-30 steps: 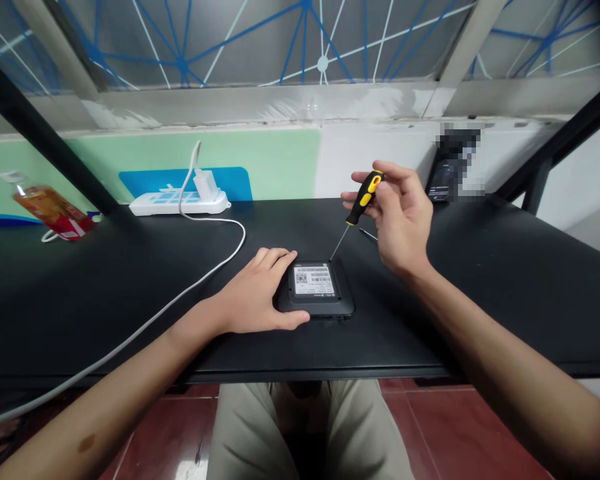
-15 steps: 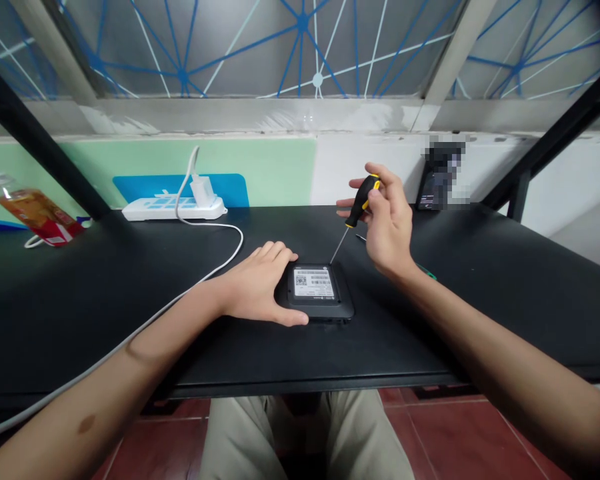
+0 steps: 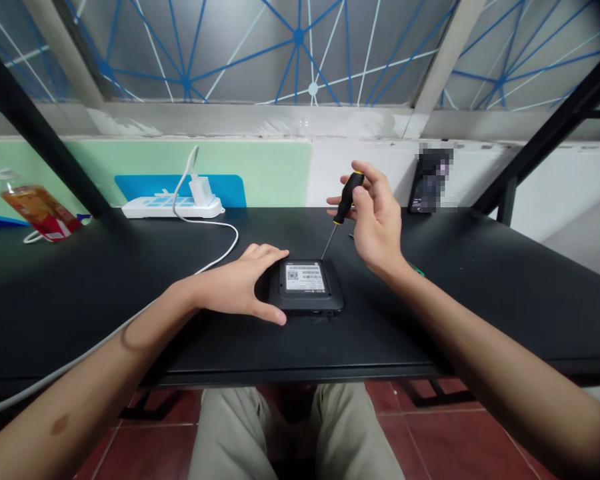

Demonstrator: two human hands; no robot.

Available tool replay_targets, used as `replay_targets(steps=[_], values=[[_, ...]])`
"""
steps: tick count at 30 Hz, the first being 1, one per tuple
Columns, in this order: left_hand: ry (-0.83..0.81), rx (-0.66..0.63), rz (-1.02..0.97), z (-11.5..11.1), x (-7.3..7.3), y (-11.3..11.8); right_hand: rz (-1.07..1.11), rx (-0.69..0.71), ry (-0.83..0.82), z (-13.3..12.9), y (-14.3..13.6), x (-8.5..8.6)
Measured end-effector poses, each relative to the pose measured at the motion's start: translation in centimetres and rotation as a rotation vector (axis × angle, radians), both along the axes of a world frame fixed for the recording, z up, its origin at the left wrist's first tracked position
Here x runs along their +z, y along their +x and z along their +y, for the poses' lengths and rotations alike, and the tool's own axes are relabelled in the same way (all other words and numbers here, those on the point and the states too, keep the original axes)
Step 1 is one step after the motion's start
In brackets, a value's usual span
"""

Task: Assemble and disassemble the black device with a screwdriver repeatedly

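Fingers of the right hand (image 3: 379, 223) are grasping a slanting screwdriver (image 3: 349, 195), its tip apparently meeting the far edge of the black device (image 3: 306, 277). The left hand (image 3: 233, 283) is clasping the device's left side near the front edge of the desk (image 3: 505, 293), a power strip (image 3: 153, 209) lying along the back edge

Smooth matt black tabletop (image 3: 480, 300); black-and-yellow screwdriver handle (image 3: 348, 195) of plastic look with a thin, shiny metal shaft (image 3: 329, 241); flat black rounded-square device (image 3: 307, 303) of satin plastic bearing a white paper-like label (image 3: 305, 279); glossy white plastic power strip (image 3: 173, 208).
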State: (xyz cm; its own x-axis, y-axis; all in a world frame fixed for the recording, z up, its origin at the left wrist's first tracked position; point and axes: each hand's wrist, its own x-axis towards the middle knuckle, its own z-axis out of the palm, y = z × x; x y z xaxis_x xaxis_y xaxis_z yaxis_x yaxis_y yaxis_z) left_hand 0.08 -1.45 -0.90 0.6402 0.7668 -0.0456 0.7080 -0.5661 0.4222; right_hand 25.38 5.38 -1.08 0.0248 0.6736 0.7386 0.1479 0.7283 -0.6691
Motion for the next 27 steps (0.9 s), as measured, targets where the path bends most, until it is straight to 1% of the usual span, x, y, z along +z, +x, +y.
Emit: replay_targets(steps=[2, 4, 10, 12, 17, 20, 23, 27], values=[[0.012, 0.012, -0.011, -0.09, -0.16, 0.07, 0.022, 0.028, -0.012, -0.11, -0.17, 0.16], [0.025, 0.021, -0.014, -0.15, -0.34, 0.1, 0.019, 0.014, -0.008, -0.08, -0.22, 0.25], [0.037, 0.036, -0.007, -0.11, -0.55, -0.07, -0.012, -0.139, 0.091, 0.03, 0.0, 0.18], [0.036, 0.04, -0.006, -0.12, -0.51, -0.09, 0.002, -0.159, 0.092, -0.16, -0.04, 0.17], [0.045, 0.035, -0.008, -0.23, -0.47, -0.08, 0.036, -0.051, -0.017, -0.75, -0.35, 0.29], [0.052, 0.029, -0.014, -0.25, -0.45, -0.12, 0.023, -0.033, -0.011, -0.77, -0.44, 0.22], [0.049, 0.027, -0.015, -0.26, -0.37, -0.19, -0.011, -0.076, 0.038, -0.59, -0.39, 0.05], [0.05, 0.03, -0.012, -0.28, -0.25, -0.22, -0.055, -0.183, 0.124, -0.43, -0.18, -0.04]])
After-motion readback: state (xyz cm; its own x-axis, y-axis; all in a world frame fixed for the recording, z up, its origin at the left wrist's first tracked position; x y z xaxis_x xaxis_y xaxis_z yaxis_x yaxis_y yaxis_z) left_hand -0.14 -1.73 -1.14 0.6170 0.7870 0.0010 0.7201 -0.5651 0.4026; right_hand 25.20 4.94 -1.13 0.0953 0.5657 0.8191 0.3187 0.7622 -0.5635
